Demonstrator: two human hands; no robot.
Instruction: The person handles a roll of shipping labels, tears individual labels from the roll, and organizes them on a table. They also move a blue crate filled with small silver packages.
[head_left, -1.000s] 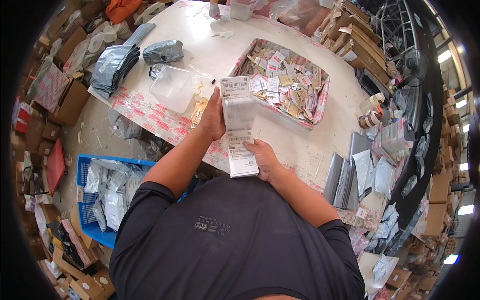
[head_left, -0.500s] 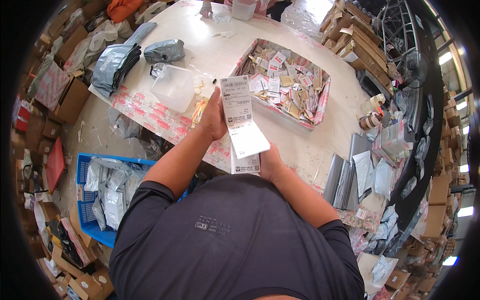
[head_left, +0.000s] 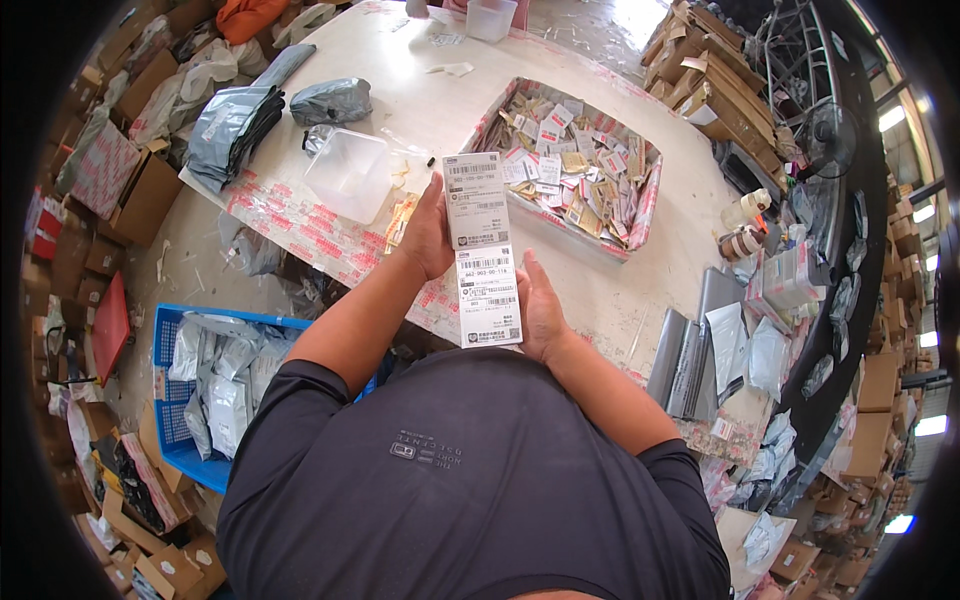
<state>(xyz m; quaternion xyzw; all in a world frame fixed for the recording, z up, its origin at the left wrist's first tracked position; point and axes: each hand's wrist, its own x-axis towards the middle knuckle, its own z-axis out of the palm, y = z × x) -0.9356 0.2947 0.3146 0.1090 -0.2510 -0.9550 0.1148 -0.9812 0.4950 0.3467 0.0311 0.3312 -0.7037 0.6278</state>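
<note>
A long stack of white printed labels (head_left: 484,285) is held upright over the table's near edge. My left hand (head_left: 427,230) has its fingers closed on the stack's upper left side. Along the lower right side, my right hand (head_left: 540,310) supports it, thumb raised beside the edge. Just beyond the stack sits a wide bin (head_left: 575,170) full of small cards or packets with tags. An empty-looking translucent tub (head_left: 345,175) lies to the left, with small yellowish scraps (head_left: 400,220) near it.
Grey bags (head_left: 228,130) lie on the white table (head_left: 380,50)'s left. A blue crate (head_left: 180,400) of parcels is at lower left. Rolls and packages (head_left: 680,350) line the right. Another person's hand (head_left: 416,8) shows at the far edge. Cardboard boxes (head_left: 690,70) are piled beyond.
The leaf that was folded out from the label stack now lies flat, showing two printed labels. My right thumb has lifted beside the stack. The other person has moved mostly out of view.
</note>
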